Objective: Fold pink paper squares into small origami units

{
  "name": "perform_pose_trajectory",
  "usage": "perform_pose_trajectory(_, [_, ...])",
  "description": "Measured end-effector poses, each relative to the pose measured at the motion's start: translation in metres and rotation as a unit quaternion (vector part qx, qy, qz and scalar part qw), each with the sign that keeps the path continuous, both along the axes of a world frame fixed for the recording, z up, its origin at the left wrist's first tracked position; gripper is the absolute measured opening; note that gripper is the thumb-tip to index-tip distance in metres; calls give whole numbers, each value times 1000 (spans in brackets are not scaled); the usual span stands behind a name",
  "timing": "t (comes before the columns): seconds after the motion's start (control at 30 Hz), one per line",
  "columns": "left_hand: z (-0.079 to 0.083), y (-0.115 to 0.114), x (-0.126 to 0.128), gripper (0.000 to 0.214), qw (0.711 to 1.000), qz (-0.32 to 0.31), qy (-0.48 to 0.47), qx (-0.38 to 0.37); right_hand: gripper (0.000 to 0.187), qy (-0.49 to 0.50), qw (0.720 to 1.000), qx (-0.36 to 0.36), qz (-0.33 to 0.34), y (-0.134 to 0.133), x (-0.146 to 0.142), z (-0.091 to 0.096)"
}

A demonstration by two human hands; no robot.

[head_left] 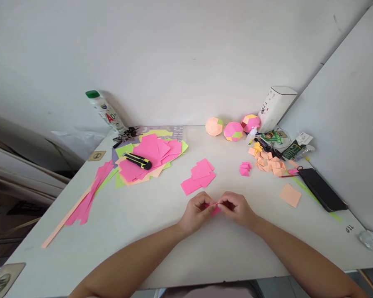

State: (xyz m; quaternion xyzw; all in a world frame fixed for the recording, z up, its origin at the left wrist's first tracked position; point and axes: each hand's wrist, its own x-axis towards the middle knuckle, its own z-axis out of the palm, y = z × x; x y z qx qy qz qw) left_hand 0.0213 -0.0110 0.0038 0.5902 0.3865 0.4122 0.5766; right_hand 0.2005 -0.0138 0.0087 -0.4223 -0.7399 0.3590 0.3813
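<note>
My left hand (196, 212) and my right hand (238, 209) meet at the middle of the white table (161, 240), fingers pinched together. Between them they hold a small folded pink paper piece (215, 208), each hand gripping one end. Just beyond the hands lies a loose group of pink paper squares (199, 176). A small stack of folded pink pieces (245, 168) sits further right, beside a heap of folded orange pieces (270, 162).
A pile of pink, green and orange sheets (149, 157) with a yellow-black utility knife (137, 160) lies at the left, paper strips (83, 198) beside it. Three paper balls (233, 128), a white container (275, 107), a bottle (107, 111), keys (126, 134) stand behind. A black phone (321, 189) and orange square (290, 195) lie right.
</note>
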Motion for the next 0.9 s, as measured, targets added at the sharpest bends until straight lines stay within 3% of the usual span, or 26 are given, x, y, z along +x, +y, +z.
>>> perform_pose_trajectory(0.3, [-3, -1, -1, 25, 1000, -13, 3, -27, 12, -13, 999, -2, 39, -1, 2, -2])
perform_pose_trajectory(0.47, [-3, -3, 0, 32, 999, -20, 7, -43, 12, -13, 998, -48, 50, -3, 1, -1])
perform_pose_trajectory(0.67, [-1, -1, 1, 50, 999, -17, 27, -10, 16, 10, 992, -109, 62, -3, 1, 2])
perform_pose_trajectory(0.9, [1, -1, -1, 42, 999, 22, 21, -32, 19, 44, 981, -184, 52, 0, 3, 5])
